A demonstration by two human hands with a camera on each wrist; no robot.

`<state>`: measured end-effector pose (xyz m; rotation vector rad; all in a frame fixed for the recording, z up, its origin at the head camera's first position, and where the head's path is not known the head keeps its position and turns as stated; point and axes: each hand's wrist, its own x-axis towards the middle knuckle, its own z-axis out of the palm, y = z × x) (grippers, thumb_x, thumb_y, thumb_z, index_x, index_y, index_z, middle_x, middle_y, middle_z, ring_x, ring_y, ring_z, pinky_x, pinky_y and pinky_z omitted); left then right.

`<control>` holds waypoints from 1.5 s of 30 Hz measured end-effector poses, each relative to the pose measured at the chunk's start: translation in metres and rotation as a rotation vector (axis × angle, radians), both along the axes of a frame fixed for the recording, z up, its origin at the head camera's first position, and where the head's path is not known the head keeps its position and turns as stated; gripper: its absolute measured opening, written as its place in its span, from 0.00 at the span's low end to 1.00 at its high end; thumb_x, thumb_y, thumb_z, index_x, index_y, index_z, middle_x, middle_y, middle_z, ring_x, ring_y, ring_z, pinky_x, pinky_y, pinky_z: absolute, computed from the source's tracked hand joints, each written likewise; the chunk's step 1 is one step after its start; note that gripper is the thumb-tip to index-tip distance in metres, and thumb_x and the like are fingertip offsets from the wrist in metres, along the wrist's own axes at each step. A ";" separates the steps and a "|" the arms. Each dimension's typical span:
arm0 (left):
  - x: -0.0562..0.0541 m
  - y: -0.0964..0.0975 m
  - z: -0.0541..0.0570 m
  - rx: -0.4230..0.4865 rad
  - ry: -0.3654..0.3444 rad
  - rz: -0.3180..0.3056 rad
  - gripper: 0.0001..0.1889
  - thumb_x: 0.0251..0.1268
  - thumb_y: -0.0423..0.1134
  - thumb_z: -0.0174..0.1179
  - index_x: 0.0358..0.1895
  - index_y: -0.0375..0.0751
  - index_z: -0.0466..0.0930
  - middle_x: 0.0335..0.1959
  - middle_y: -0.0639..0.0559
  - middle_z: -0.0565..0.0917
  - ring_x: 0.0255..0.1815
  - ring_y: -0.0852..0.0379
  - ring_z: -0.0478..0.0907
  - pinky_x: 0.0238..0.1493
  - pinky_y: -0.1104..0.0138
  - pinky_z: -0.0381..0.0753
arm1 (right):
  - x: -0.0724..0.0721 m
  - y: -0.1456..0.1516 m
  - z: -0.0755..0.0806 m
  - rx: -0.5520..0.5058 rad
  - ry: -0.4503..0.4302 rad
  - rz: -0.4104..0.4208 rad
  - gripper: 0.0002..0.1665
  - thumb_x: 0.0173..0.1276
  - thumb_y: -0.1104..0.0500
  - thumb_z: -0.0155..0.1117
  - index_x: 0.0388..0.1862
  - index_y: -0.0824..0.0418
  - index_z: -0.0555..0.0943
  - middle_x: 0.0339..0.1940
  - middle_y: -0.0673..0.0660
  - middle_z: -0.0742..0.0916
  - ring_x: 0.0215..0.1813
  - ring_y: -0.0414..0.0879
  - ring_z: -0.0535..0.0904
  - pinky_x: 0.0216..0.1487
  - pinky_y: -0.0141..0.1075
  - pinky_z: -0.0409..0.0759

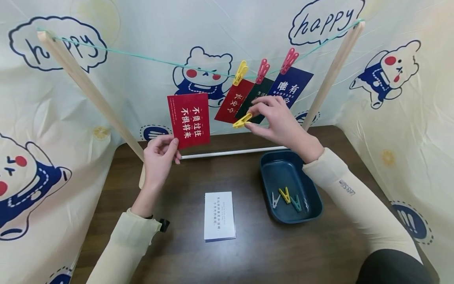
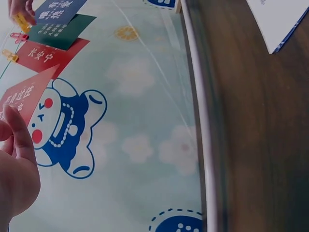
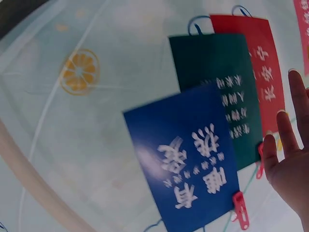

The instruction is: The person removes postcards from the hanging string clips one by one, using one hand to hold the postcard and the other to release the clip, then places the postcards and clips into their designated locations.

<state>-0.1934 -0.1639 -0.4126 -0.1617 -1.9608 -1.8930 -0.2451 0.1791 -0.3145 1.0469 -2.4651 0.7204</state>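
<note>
My left hand [image 1: 161, 156] pinches a red card [image 1: 191, 122] with white characters by its lower left corner, below the green string [image 1: 142, 56]. A yellow clothespin [image 1: 242, 120] is pinched between thumb and fingers of my right hand [image 1: 278, 120], in front of the hanging cards. On the string hang a red card [image 1: 232, 101] under a yellow clothespin [image 1: 240, 73], a dark green card [image 1: 253, 98] under a pink clothespin [image 1: 263, 71], and a blue card [image 3: 181, 159] under another pink clothespin [image 1: 289, 60]. In the right wrist view my right hand's fingers [image 3: 300, 106] show at the edge.
Two wooden posts [image 1: 88, 88] hold the string, with a white rod [image 1: 230, 153] low between them. A dark blue tray [image 1: 264, 177] on the wooden table [image 1: 170, 244] contains a grey, a yellow and a green clothespin [image 1: 296, 203]. White cards [image 1: 219, 215] lie in front.
</note>
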 end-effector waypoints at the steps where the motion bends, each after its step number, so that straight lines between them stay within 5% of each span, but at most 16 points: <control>1: 0.001 0.001 -0.002 0.008 -0.006 -0.007 0.12 0.74 0.35 0.64 0.50 0.27 0.82 0.32 0.48 0.85 0.19 0.57 0.80 0.24 0.72 0.83 | 0.001 0.001 -0.003 0.010 -0.014 0.002 0.21 0.68 0.52 0.75 0.52 0.65 0.86 0.60 0.64 0.85 0.70 0.56 0.72 0.69 0.55 0.68; 9: 0.015 0.006 -0.018 -0.058 -0.116 -0.083 0.13 0.77 0.39 0.61 0.52 0.30 0.79 0.36 0.45 0.83 0.20 0.58 0.80 0.25 0.71 0.83 | 0.006 0.017 -0.022 0.078 -0.131 -0.034 0.19 0.69 0.52 0.74 0.52 0.63 0.86 0.63 0.64 0.83 0.70 0.58 0.69 0.68 0.56 0.68; 19: 0.043 0.012 -0.050 -0.130 -0.242 -0.221 0.10 0.77 0.35 0.61 0.50 0.30 0.80 0.25 0.45 0.83 0.19 0.49 0.81 0.23 0.64 0.85 | 0.008 0.046 -0.047 0.147 -0.235 -0.107 0.20 0.72 0.49 0.71 0.53 0.62 0.86 0.66 0.65 0.80 0.68 0.61 0.70 0.69 0.59 0.69; 27: 0.071 0.019 -0.079 -0.167 -0.383 -0.266 0.08 0.76 0.33 0.63 0.52 0.34 0.81 0.38 0.37 0.83 0.20 0.46 0.82 0.23 0.63 0.85 | 0.011 0.066 -0.073 0.201 -0.287 -0.145 0.18 0.72 0.49 0.70 0.51 0.62 0.86 0.61 0.65 0.83 0.66 0.60 0.71 0.66 0.58 0.71; 33: 0.087 0.028 -0.092 -0.180 -0.490 -0.297 0.06 0.76 0.32 0.61 0.50 0.36 0.78 0.38 0.39 0.82 0.18 0.51 0.80 0.22 0.64 0.84 | 0.017 0.079 -0.093 0.239 -0.347 -0.145 0.18 0.74 0.49 0.69 0.49 0.63 0.87 0.58 0.65 0.84 0.66 0.62 0.71 0.68 0.61 0.68; 40: 0.100 0.032 -0.105 -0.235 -0.608 -0.314 0.06 0.75 0.32 0.62 0.47 0.35 0.76 0.33 0.42 0.84 0.18 0.51 0.80 0.21 0.65 0.83 | 0.025 0.092 -0.116 0.316 -0.391 -0.153 0.17 0.73 0.50 0.71 0.49 0.61 0.86 0.44 0.59 0.87 0.51 0.55 0.75 0.54 0.53 0.76; 45: 0.106 0.031 -0.112 -0.252 -0.615 -0.382 0.07 0.73 0.31 0.63 0.44 0.33 0.75 0.29 0.41 0.84 0.17 0.54 0.80 0.21 0.61 0.84 | 0.027 0.100 -0.128 0.366 -0.399 -0.169 0.15 0.72 0.53 0.72 0.47 0.64 0.86 0.36 0.56 0.87 0.41 0.50 0.75 0.41 0.43 0.78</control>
